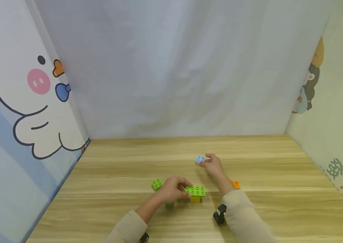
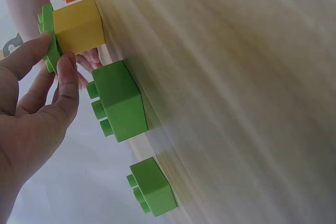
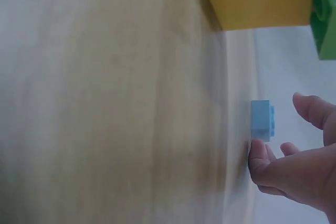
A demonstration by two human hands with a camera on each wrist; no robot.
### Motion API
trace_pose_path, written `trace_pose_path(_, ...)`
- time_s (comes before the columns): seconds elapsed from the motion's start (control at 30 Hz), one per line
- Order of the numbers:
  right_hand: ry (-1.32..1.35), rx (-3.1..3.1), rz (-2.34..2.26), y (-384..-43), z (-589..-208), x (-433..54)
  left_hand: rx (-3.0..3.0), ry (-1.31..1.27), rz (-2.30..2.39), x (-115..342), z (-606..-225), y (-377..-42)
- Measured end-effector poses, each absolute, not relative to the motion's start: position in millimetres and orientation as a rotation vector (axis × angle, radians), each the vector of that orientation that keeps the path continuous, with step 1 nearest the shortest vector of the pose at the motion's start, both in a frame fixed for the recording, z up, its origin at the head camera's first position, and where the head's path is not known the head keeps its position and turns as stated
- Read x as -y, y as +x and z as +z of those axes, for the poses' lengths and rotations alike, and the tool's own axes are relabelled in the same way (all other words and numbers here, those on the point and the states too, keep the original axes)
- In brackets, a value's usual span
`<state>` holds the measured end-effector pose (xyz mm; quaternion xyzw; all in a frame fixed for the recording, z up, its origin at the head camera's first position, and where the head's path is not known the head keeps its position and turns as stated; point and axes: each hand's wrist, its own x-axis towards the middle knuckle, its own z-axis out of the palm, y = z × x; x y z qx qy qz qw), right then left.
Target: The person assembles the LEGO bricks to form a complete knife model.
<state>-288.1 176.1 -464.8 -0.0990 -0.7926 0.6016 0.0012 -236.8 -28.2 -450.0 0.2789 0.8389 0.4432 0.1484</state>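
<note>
My left hand (image 1: 172, 190) pinches one end of a light green studded plate (image 1: 198, 191), which sits on a yellow brick (image 2: 80, 26) and overhangs it. Farther back, my right hand (image 1: 214, 166) reaches around a small light blue brick (image 1: 200, 159) on the table. Its thumb and fingers are spread; in the right wrist view (image 3: 299, 169) the fingertips are close beside the light blue brick (image 3: 260, 120), and whether they touch it I cannot tell. A darker green brick (image 2: 122, 102) stands close to my left hand, mostly hidden beneath it in the head view.
A small green brick (image 1: 157, 184) lies left of my left hand. An orange brick (image 1: 235, 184) is partly covered by my right forearm. Black wrist devices (image 1: 219, 214) hang at the sleeves. A pale curtain (image 1: 183, 74) borders the wooden table's (image 1: 113, 168) far edge.
</note>
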Motion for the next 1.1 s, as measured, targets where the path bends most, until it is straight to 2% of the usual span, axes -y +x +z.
trace_pose_path(0.23,-0.381,2.499,1.817,-291,-472,-175,-2.402,0.794,1.287,29,-450,-236)
trace_pose_path(0.73,-0.353,2.628,1.599,-305,-476,-176,-2.398,0.795,1.283,31,-447,-237)
trace_pose_path(1.1,-0.315,2.55,1.662,-308,-472,-177,-2.405,0.797,1.254,30,-447,-240)
